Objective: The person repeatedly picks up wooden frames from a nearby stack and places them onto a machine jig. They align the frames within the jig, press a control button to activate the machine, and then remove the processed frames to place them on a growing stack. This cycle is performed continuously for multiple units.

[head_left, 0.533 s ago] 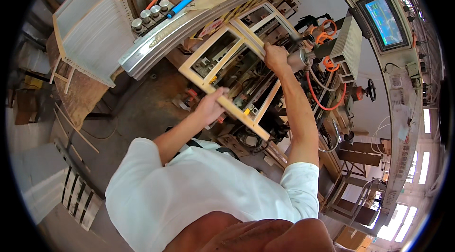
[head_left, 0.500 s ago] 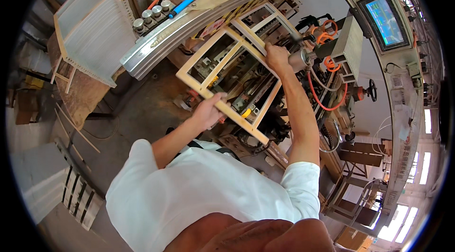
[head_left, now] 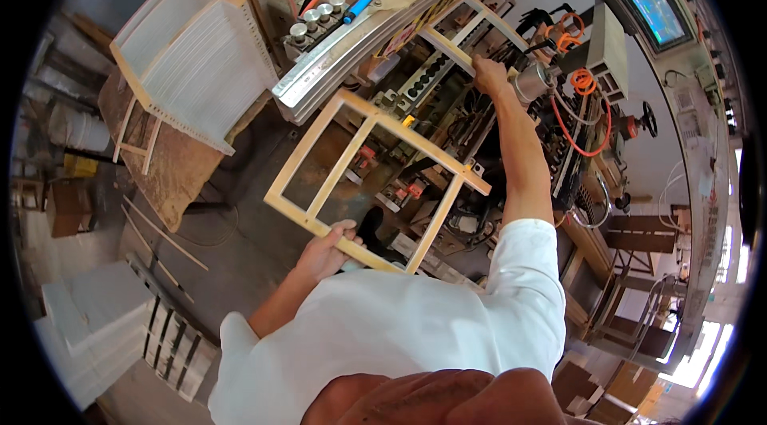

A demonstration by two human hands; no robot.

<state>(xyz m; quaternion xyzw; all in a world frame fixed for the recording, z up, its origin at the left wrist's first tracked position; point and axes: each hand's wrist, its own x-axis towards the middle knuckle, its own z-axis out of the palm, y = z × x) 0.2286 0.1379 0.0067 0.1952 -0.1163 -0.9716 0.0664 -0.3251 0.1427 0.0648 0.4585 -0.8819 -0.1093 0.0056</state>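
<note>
My left hand [head_left: 321,256] grips the near rail of a pale wooden frame [head_left: 419,141], fingers wrapped round the wood close to my shirt. One crossbar divides this frame, which is held tilted over the machine's near end. Farther off, my right hand [head_left: 489,73] is closed at the near rail of a second wooden frame [head_left: 447,48] that lies in the machine. Part of that rail is hidden behind the hand. A metal cylinder [head_left: 530,83] on the machine stands right beside my right wrist.
A silver machine beam [head_left: 307,89] curves along the far left, bearing several round knobs [head_left: 317,17] and a blue pen-like tool [head_left: 362,5]. Left of it, stacked frames [head_left: 196,57] rest on a wooden table [head_left: 180,185]. A lit screen [head_left: 651,4] and orange hoses [head_left: 584,81] are at right.
The near frame has come toward my body with my left hand, widening the gap from the far frame. My right hand stays at the far frame. The whole view has shifted somewhat.
</note>
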